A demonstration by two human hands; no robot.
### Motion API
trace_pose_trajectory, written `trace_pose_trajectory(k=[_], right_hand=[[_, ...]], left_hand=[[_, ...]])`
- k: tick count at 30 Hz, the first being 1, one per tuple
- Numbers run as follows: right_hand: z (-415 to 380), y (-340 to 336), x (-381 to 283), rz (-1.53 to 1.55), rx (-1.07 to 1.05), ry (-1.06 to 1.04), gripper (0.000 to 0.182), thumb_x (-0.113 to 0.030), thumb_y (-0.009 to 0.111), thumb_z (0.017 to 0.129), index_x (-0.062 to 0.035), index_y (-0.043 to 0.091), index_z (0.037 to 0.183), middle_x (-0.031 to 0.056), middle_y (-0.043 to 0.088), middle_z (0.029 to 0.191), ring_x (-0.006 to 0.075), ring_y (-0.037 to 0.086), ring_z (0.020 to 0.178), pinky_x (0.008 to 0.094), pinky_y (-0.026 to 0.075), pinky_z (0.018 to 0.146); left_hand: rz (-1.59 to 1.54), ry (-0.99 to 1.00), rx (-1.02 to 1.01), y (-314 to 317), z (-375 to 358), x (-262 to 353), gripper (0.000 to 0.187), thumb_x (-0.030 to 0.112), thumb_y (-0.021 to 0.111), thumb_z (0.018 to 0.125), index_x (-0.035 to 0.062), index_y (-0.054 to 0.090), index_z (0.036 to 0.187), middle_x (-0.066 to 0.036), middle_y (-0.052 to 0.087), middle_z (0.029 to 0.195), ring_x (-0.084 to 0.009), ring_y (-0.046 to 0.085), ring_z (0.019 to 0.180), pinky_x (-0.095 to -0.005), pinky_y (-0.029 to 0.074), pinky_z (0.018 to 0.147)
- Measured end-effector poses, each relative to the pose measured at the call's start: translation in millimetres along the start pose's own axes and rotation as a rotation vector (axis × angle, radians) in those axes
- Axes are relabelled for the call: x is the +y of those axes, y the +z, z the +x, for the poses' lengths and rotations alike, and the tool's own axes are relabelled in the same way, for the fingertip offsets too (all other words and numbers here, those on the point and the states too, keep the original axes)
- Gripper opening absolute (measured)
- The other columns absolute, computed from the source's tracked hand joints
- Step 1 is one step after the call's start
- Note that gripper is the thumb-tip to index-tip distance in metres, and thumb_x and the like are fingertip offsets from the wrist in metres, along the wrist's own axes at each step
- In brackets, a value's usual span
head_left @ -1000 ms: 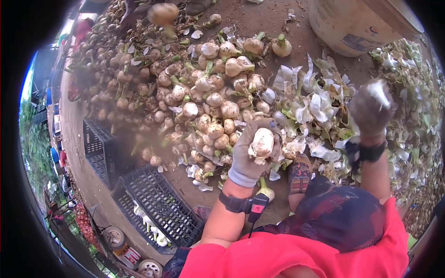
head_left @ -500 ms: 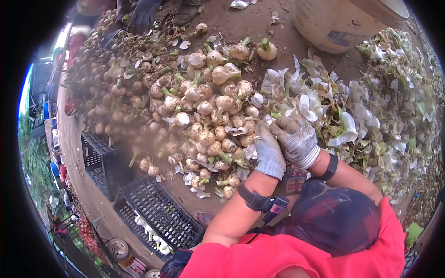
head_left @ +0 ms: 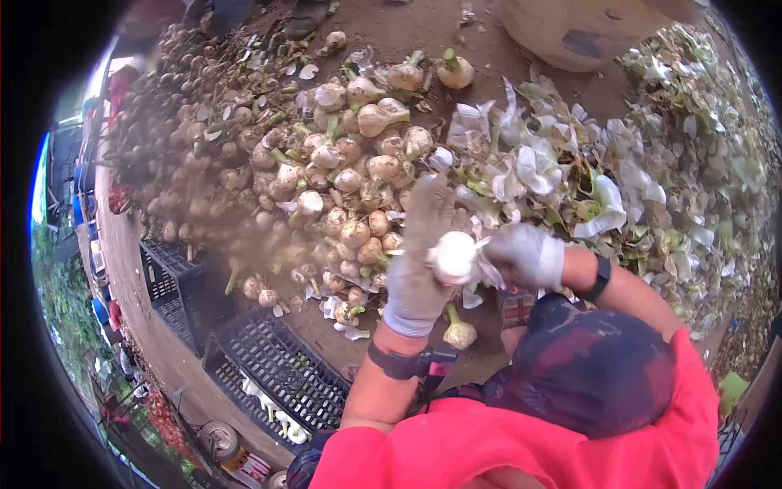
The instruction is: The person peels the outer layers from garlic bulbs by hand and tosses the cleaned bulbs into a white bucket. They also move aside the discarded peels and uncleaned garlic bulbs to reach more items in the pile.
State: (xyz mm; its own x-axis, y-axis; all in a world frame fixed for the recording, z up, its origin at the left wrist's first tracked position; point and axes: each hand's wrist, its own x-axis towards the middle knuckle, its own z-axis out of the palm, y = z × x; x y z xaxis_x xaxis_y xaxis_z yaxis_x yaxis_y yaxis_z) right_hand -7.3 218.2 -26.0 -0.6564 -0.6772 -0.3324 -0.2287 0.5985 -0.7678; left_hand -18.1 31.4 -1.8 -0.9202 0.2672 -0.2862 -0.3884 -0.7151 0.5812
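Observation:
A peeled white garlic bulb (head_left: 454, 257) rests against the palm side of my gloved left hand (head_left: 418, 257). That hand's fingers stretch toward the pile, and its grip on the bulb is partly hidden. Just right of the bulb, my gloved right hand (head_left: 524, 256) is curled and smeared by motion, with loose garlic skin (head_left: 489, 273) at its fingertips. Below the hands lies an unpeeled garlic bulb (head_left: 460, 334) with a green stem. In front of my left hand spreads a heap of soil-stained garlic bulbs (head_left: 354, 234).
Stripped garlic skins (head_left: 607, 204) cover the ground on the right. A large pale bucket (head_left: 562, 41) stands at the top. Black plastic crates (head_left: 281, 367) sit at lower left, with white bulbs in one. My covered knee (head_left: 590, 359) is close below my right hand.
My hands have come apart, my left hand moving left and turning. A white peeled bulb now shows between them. The stemmed bulb below them has come into sight. The view has shifted slightly.

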Motion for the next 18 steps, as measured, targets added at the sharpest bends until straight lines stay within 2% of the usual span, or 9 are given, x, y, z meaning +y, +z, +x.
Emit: trace_pose_trajectory(k=[3, 4, 6, 8, 10, 12, 13, 15, 18], right_hand=[[-35, -26, -21, 0.538, -0.155, -0.349, 0.01, -0.012, 0.06, 0.076, -0.0025, 0.057, 0.079, 0.0174, 0.059, 0.076, 0.0359, 0.059, 0.074, 0.0415, 0.047, 0.066], [-42, -45, -26, 0.725, -0.17, -0.474, 0.01, -0.011, 0.059, 0.076, -0.002, 0.058, 0.081, 0.0174, 0.059, 0.078, 0.0357, 0.058, 0.075, 0.041, 0.047, 0.067], [-59, -74, -18, 0.879, 0.152, -0.253, 0.013, -0.004, 0.057, 0.077, -0.0006, 0.061, 0.089, 0.0171, 0.061, 0.085, 0.0356, 0.06, 0.083, 0.038, 0.047, 0.071], [-53, -74, 26, -0.164, 0.308, 0.342, 0.027, -0.003, 0.058, 0.079, -0.0012, 0.06, 0.106, 0.0175, 0.062, 0.101, 0.035, 0.06, 0.094, 0.0362, 0.049, 0.079], [-41, -61, 24, -0.538, 0.522, 0.332, 0.04, -0.005, 0.058, 0.079, -0.0048, 0.054, 0.119, 0.0184, 0.059, 0.113, 0.0344, 0.06, 0.099, 0.0368, 0.049, 0.084], [-26, -68, -22, 0.216, 0.452, 0.307, 0.051, -0.014, 0.063, 0.078, -0.0052, 0.048, 0.126, 0.0203, 0.057, 0.118, 0.0347, 0.058, 0.105, 0.0388, 0.047, 0.089], [-17, -65, -31, 0.123, 0.457, 0.149, 0.051, -0.021, 0.064, 0.079, -0.0053, 0.049, 0.125, 0.0208, 0.057, 0.115, 0.0356, 0.058, 0.103, 0.0408, 0.047, 0.087], [8, -39, -22, 0.177, 0.471, -0.009, 0.039, -0.025, 0.061, 0.083, -0.0045, 0.055, 0.115, 0.0204, 0.061, 0.098, 0.0376, 0.06, 0.091, 0.0425, 0.048, 0.08], [17, -28, -23, -0.023, 0.354, 0.055, 0.022, -0.024, 0.054, 0.088, -0.0031, 0.058, 0.094, 0.0129, 0.062, 0.077, 0.0299, 0.063, 0.07, 0.0395, 0.049, 0.063]], left_hand=[[-0.083, 0.064, 0.202, -11, 13, 28, 0.056, 0.028, 0.04, 0.091, 0.0033, 0.034, 0.141, -0.017, 0.033, 0.146, -0.0398, 0.023, 0.137, -0.0516, 0.023, 0.111], [-0.524, 0.029, 0.263, -18, 23, 36, 0.058, 0.031, 0.04, 0.089, 0.0026, 0.035, 0.14, -0.018, 0.032, 0.146, -0.0399, 0.022, 0.137, -0.0523, 0.018, 0.113], [-0.594, 0.011, 0.391, -17, 33, 36, 0.059, 0.036, 0.036, 0.088, 0.0024, 0.039, 0.136, -0.02, 0.035, 0.144, -0.0403, 0.024, 0.136, -0.0542, 0.013, 0.114], [-0.686, -0.076, 0.26, -14, 32, 26, 0.054, 0.033, 0.038, 0.088, 0.0024, 0.043, 0.131, -0.021, 0.041, 0.139, -0.0394, 0.028, 0.134, -0.0545, 0.017, 0.113], [-0.705, -0.159, 0.241, -1, 27, 17, 0.037, 0.026, 0.047, 0.091, -0.0005, 0.054, 0.116, -0.019, 0.053, 0.126, -0.0348, 0.044, 0.124, -0.0514, 0.027, 0.109], [-0.108, -0.058, 0.257, -1, 22, -4, 0.033, 0.025, 0.047, 0.092, -0.0002, 0.055, 0.113, -0.018, 0.058, 0.117, -0.0321, 0.053, 0.113, -0.0475, 0.038, 0.101], [0.094, -0.038, 0.265, -4, 17, -12, 0.032, 0.024, 0.047, 0.093, -0.0001, 0.056, 0.112, -0.017, 0.06, 0.114, -0.0312, 0.056, 0.109, -0.0462, 0.042, 0.098], [-0.71, -0.289, 0.131, -10, 19, -14, 0.026, 0.021, 0.047, 0.094, 0.0006, 0.058, 0.106, -0.014, 0.064, 0.101, -0.0258, 0.061, 0.092, -0.0383, 0.051, 0.082], [-0.425, -0.285, 0.209, -1, 19, -14, 0.023, 0.018, 0.046, 0.095, 0.0011, 0.06, 0.102, -0.014, 0.063, 0.094, -0.0257, 0.061, 0.087, -0.0361, 0.052, 0.075]])
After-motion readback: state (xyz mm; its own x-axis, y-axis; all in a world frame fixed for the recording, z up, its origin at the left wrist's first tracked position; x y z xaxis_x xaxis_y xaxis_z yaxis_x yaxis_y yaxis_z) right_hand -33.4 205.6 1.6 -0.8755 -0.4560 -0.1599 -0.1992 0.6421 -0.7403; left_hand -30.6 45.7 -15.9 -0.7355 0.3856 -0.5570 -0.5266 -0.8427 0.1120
